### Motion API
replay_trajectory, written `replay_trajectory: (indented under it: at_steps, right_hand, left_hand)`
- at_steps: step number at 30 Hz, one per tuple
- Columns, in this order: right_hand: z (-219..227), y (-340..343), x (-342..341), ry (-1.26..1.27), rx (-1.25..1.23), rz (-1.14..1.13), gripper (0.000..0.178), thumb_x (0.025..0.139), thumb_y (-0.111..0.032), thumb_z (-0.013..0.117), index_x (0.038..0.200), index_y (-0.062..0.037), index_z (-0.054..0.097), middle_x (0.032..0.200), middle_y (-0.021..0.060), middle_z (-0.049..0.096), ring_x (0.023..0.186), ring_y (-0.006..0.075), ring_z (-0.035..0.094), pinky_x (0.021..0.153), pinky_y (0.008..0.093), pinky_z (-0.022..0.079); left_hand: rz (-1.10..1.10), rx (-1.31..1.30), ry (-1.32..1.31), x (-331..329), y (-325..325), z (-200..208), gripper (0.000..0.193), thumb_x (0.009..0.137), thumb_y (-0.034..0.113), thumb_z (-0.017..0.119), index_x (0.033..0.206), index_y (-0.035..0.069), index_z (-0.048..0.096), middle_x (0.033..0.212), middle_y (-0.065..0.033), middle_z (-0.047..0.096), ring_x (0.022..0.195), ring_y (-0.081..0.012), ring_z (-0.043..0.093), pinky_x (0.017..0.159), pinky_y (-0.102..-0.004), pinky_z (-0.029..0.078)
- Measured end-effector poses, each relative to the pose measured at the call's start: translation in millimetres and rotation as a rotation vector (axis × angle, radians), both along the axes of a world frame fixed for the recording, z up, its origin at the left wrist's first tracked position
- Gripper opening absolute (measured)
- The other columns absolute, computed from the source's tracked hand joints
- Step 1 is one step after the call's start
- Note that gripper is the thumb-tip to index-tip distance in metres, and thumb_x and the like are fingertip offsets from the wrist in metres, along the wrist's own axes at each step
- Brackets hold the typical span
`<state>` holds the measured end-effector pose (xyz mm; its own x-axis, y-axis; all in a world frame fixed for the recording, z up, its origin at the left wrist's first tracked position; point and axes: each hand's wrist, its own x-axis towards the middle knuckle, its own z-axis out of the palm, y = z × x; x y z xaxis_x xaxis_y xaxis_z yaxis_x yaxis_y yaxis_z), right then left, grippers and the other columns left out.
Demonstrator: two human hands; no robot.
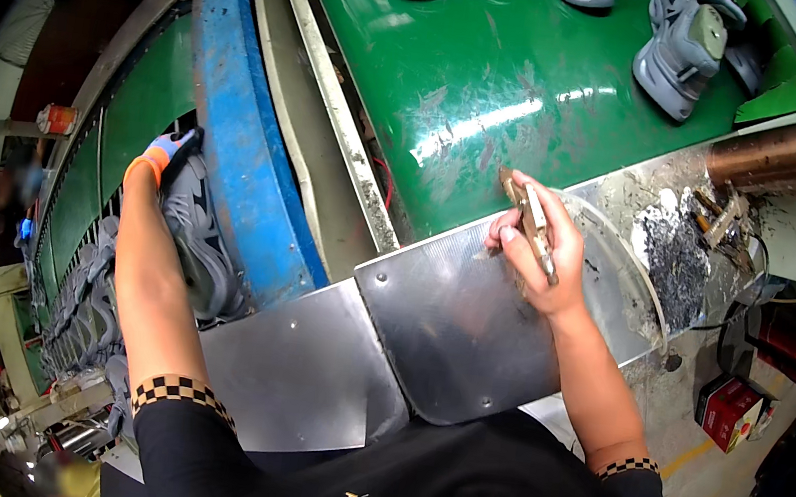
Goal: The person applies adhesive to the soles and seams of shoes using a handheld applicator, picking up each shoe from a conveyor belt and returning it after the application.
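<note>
My left hand (165, 149), in a glove with an orange cuff, reaches far left. Its fingers close round the dark collar of a grey sneaker (195, 222), which leans against the blue metal rail (242, 137). Part of the grip is hidden behind the glove. Over the edge of the green work surface (437, 103), my bare right hand (543, 253) holds a narrow, worn, brownish metal hand tool (533, 228). Its tip points away from me toward the green surface, and its exact kind is unclear. Below that hand lies a grey metal plate (458, 327).
Several grey sneakers (80, 297) crowd the left conveyor. More shoes stand at the far edge, with one sneaker (682, 60) at the far right. A copper-coloured flask (782, 153) lies beside a black, crusted residue heap (672, 265). A red box (730, 413) sits lower right.
</note>
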<state>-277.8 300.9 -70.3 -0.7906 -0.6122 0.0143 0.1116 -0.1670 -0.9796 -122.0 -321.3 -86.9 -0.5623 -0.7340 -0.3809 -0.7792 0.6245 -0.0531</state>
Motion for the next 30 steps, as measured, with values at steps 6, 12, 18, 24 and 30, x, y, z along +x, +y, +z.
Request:
replay_trajectory:
  at_steps: [6,12,18,24,30]
  right_hand:
    - [-0.8,-0.6,0.8,-0.024,-0.108,0.055,0.049,0.086,-0.004,0.061,0.132,0.0023,0.043,0.085,0.0061,0.06,0.078,0.0152,0.063,0.068,0.0266,0.052]
    - [-15.7,-3.1,-1.5,0.108,-0.103,0.011,0.049,0.088,-0.008,0.06,0.133,0.0029,0.042,0.086,0.0081,0.06,0.079,0.0185,0.064,0.067,0.0298,0.053]
    - [-7.6,36.6,17.1,0.155,0.024,-0.247,0.047,0.089,-0.012,0.057,0.132,0.0009,0.042,0.094,0.0109,0.061,0.08,0.017,0.063,0.063,0.0277,0.053]
    - [28.1,169.7,24.7,0.293,0.235,-0.491,0.043,0.089,-0.016,0.053,0.129,-0.002,0.046,0.081,0.0065,0.058,0.069,0.0123,0.058,0.063,0.0234,0.051]
    - [31.9,211.9,82.2,0.062,0.057,-0.262,0.04,0.085,-0.011,0.054,0.121,0.0062,0.051,0.075,0.0065,0.06,0.06,0.0121,0.057,0.058,0.0252,0.048]
  left_hand:
    - [0.068,-0.115,0.475,83.4,160.0,183.5,0.055,0.08,0.044,0.068,0.118,0.003,0.061,0.114,-0.0171,0.064,0.106,-0.0278,0.061,0.092,-0.0356,0.046]
    - [-0.135,-0.59,1.006,212.4,308.0,202.8,0.057,0.08,0.024,0.073,0.125,-0.003,0.051,0.121,-0.0147,0.06,0.107,-0.0233,0.058,0.096,-0.0332,0.044]
    - [-0.243,-0.596,1.24,198.2,470.8,217.7,0.061,0.073,0.01,0.077,0.126,-0.007,0.05,0.121,-0.0165,0.057,0.109,-0.0244,0.056,0.097,-0.0349,0.042]
    - [-0.519,-0.327,1.651,177.3,506.5,214.5,0.066,0.076,0.029,0.073,0.127,-0.005,0.05,0.114,-0.0155,0.061,0.1,-0.0244,0.06,0.088,-0.0369,0.048]
    - [-0.763,0.258,1.531,108.8,520.4,206.7,0.076,0.063,0.03,0.072,0.124,-0.008,0.05,0.116,-0.019,0.06,0.104,-0.0274,0.06,0.093,-0.0386,0.046]
